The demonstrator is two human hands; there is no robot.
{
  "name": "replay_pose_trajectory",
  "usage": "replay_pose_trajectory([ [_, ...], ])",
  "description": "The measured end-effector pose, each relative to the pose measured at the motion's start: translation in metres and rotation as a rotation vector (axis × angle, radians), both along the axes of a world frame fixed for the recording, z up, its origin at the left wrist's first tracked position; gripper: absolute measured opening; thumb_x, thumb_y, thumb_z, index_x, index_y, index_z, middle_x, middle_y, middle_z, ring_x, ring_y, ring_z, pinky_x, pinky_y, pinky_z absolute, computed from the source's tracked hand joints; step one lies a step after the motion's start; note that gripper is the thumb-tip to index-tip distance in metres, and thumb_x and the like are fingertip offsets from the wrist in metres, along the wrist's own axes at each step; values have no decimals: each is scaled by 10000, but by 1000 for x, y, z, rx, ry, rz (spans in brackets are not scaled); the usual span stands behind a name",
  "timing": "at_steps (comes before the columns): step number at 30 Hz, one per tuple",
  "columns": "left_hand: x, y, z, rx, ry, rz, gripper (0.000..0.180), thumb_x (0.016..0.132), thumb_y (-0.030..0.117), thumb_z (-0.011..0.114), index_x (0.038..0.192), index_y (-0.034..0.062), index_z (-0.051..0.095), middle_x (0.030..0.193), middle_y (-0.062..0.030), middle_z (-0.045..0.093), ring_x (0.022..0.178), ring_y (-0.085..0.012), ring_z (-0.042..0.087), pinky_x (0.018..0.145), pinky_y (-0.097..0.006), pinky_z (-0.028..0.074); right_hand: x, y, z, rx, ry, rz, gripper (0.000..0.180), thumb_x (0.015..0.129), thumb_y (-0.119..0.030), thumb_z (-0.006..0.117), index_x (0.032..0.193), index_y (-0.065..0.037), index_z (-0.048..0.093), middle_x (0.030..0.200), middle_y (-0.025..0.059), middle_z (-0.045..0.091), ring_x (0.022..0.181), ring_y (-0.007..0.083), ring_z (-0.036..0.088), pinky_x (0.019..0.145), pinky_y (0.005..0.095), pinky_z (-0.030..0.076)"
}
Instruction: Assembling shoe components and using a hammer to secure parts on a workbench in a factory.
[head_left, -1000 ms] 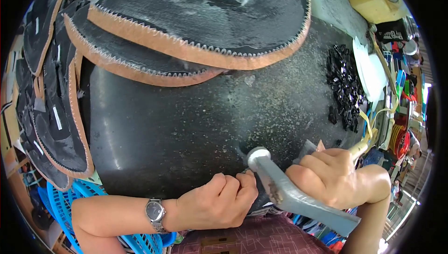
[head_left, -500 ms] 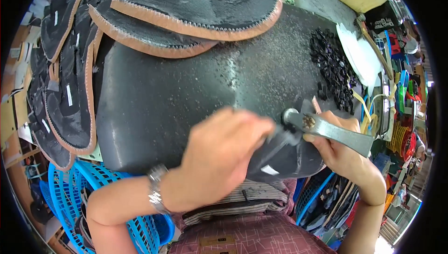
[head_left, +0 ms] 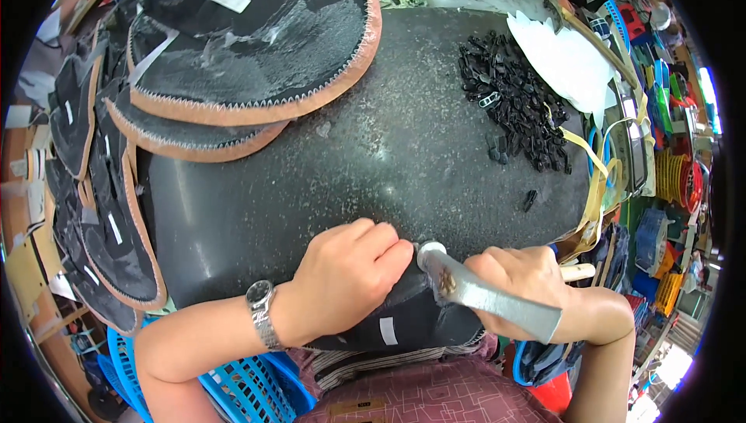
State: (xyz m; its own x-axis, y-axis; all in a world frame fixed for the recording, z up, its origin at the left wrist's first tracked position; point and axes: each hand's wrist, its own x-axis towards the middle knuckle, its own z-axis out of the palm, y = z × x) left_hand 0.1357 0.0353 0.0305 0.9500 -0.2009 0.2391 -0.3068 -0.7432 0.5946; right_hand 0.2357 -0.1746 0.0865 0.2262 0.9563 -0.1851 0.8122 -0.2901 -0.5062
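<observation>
My right hand [head_left: 524, 283] is wrapped round the wooden handle of a hammer [head_left: 505, 302]. The grey metal head lies across in front of that hand, with its round striking face close to my left fingers. My left hand [head_left: 353, 275] is closed, thumb side toward the hammer face; whatever its fingers hold is hidden. Under both hands, at the near edge of the black work surface [head_left: 256, 213], lies a black fabric piece [head_left: 412, 322] with a white label. A wristwatch [head_left: 262, 314] is on my left wrist.
A heap of small black zipper sliders [head_left: 513, 97] lies at the right, beside a white scalloped sheet [head_left: 563, 66]. Black fabric panels with brown stitched edges [head_left: 256, 112] are piled at far left. A blue basket [head_left: 241, 384] stands below left.
My left hand, blurred before, now sits right beside the hammer face. My right hand and the hammer have come nearer to me and left. The whole view has shifted.
</observation>
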Motion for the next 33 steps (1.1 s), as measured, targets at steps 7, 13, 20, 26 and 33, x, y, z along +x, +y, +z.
replay_pose_trajectory([
  [7,-6,14,-3,199,-222,-245,247,701,80,618,886,-82,636,794,-93,546,692,-189,553,549,-252,461,21,12,5,14,152,61,262,719,-182,608,884,-35,468,666,48,473,537,206,581,433,325,470],
  [13,-8,6,1,533,-346,-328,177,734,46,628,843,-90,660,760,-124,608,656,-186,560,567,-247,477,15,19,5,18,-86,112,272,680,-182,611,881,-48,486,657,14,445,523,142,553,412,282,427],
  [20,-15,0,-5,704,-461,-278,118,753,42,637,803,-62,660,721,-105,617,627,-182,567,553,-245,460,2,21,6,27,-213,144,261,667,-189,620,859,-33,537,617,-4,418,479,112,512,392,258,384],
  [26,-13,6,7,474,-240,-223,146,762,91,645,838,-33,647,694,-79,567,608,-185,566,514,-263,447,-8,17,7,63,-200,45,213,670,-181,598,813,-41,524,600,-17,380,456,106,478,383,251,376],
  [33,-8,26,-1,-186,205,-120,192,679,40,703,860,45,640,761,-50,593,619,-212,596,510,-308,487,-18,17,-3,43,-129,-91,209,702,-185,602,819,-49,495,590,4,381,437,121,491,368,275,389],
])
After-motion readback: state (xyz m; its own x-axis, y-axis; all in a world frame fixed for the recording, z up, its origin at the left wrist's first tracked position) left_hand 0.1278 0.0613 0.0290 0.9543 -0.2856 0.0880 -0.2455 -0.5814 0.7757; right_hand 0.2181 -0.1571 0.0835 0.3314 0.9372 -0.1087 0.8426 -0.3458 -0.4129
